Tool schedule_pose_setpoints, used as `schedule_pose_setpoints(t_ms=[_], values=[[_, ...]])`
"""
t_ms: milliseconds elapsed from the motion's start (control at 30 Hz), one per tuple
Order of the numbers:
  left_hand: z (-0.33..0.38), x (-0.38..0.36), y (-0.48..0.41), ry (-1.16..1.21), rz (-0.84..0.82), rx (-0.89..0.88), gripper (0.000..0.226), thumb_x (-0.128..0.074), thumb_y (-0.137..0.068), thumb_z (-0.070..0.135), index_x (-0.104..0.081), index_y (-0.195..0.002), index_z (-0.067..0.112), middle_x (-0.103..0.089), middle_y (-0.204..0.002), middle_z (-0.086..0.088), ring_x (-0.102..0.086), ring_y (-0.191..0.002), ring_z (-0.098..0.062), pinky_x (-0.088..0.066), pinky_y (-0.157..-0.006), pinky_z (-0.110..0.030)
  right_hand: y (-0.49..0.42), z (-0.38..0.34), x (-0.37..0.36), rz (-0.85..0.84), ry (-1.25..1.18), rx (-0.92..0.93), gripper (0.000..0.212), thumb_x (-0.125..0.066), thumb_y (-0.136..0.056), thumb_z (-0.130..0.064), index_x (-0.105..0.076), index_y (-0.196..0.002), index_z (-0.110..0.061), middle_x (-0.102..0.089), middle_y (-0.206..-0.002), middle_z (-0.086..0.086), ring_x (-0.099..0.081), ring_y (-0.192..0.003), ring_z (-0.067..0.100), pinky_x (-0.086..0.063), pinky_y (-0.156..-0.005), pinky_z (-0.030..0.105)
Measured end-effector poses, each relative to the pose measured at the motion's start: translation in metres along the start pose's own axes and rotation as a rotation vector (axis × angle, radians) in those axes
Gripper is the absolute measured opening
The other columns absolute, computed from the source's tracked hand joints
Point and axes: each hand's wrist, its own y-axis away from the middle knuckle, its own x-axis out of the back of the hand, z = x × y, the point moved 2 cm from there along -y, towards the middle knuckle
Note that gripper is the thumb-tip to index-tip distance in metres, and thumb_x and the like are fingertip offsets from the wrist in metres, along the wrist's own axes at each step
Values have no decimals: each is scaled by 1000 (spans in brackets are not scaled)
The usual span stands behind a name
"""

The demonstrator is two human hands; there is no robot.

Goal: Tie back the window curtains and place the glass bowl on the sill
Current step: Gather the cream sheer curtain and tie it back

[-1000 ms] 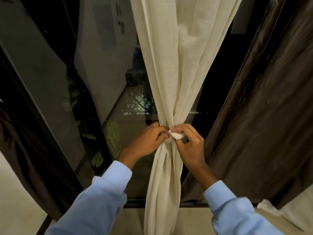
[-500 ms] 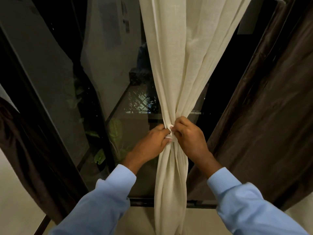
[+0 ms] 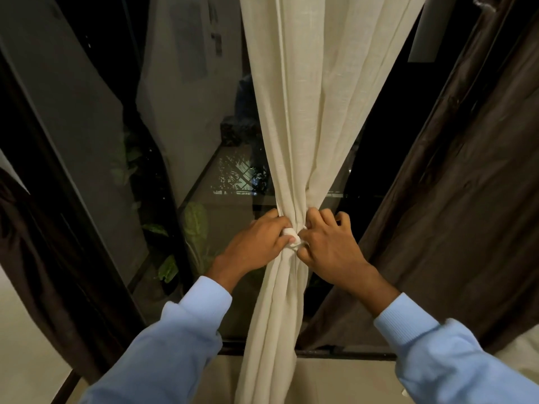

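A cream sheer curtain (image 3: pixel 315 112) hangs in front of the dark window and is gathered into a narrow waist at mid-height. A white tie (image 3: pixel 293 239) wraps that waist, with a small knot showing between my hands. My left hand (image 3: pixel 256 243) grips the tie from the left, fingers curled around it. From the right, my right hand (image 3: pixel 329 246) pinches the tie's other end, fingers bent. No glass bowl is in view.
Dark brown drapes hang at the right (image 3: pixel 466 199) and at the left (image 3: pixel 43 243). The window glass (image 3: pixel 116 141) reflects the room; leafy plants (image 3: pixel 194 223) show behind it. A pale sill (image 3: pixel 335 380) runs along the bottom below the dark window frame.
Both hands stayed at the gathered waist, working the tie. The short white end that stuck out from my right hand a second ago is drawn in, and a knot shows between the hands.
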Motion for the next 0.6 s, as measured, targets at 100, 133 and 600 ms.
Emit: schedule_pose_setpoints(t_ms=[100,133,600], values=[[0,1,0,52,6,-43,24,-56,-89,44,-54,-99,22,-53,-101,5,-54,-83,-12,-52,-74,-39,-2,3,8,8,-17,-6,32,-42,-87,-43,-68,-89,-24,-52,-100,-1,-49,-93,22,-35,-88,48],[0,2,-1,70,12,-50,27,-58,-88,45,-54,-99,21,-53,-100,5,-54,-82,-11,-52,-73,-38,-1,5,11,34,-61,-50,25,-46,-88,-41,-66,-96,-28,-54,-99,-5,-51,-93,20,-34,-90,45],[-20,-45,6,427,89,245,72,-69,-83,31,-25,-139,30,-59,-121,2,-62,-102,-15,-53,-83,-31,35,-4,-69,-28,-1292,-720,29,-80,-80,-18,-69,-107,-14,-73,-98,-1,-71,-91,19,-58,-74,24]])
